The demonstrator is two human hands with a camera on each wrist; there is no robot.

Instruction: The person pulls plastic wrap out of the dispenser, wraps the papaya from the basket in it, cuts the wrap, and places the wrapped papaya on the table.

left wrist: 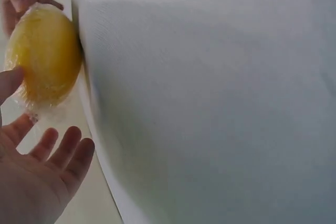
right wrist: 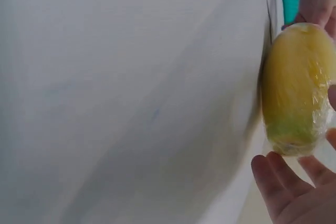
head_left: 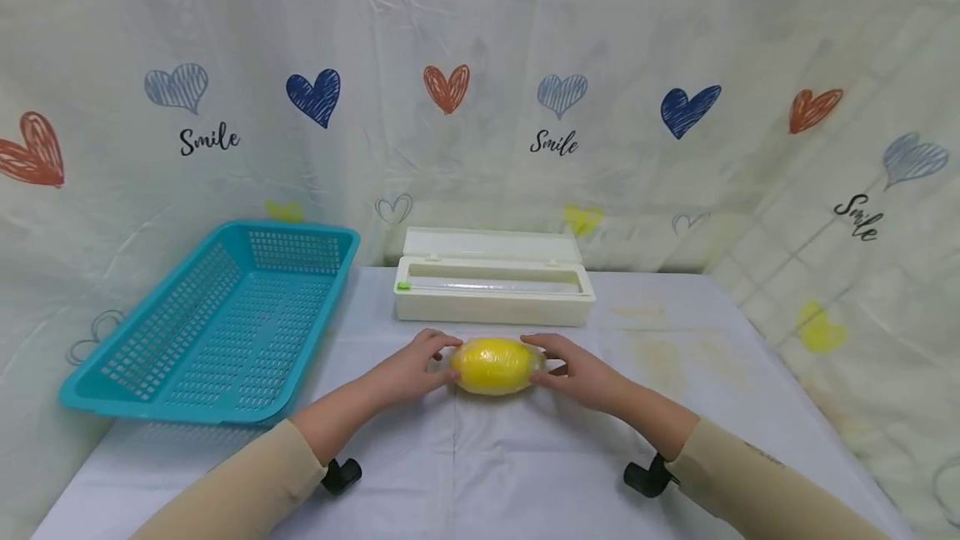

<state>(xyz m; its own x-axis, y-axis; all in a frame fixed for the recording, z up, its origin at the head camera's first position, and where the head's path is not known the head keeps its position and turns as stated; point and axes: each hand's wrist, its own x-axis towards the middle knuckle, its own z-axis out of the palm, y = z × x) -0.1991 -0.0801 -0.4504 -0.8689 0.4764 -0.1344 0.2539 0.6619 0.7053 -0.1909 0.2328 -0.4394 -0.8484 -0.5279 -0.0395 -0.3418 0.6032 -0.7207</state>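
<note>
A yellow oval fruit wrapped in clear cling film lies on the white cloth, with a greenish patch at one end in the right wrist view. My left hand holds its left end between thumb and forefinger. At the right end, my right hand holds it the same way. The left wrist view shows the left thumb against the wrapped fruit, the other fingers spread. Fingertips of the right hand are by the greenish end of the fruit; its thumb is partly cut off.
Just behind the fruit stands a white cling film box, lid up, with a film roll and a green slider. A blue perforated basket is at the left. The patterned curtain hangs behind the table.
</note>
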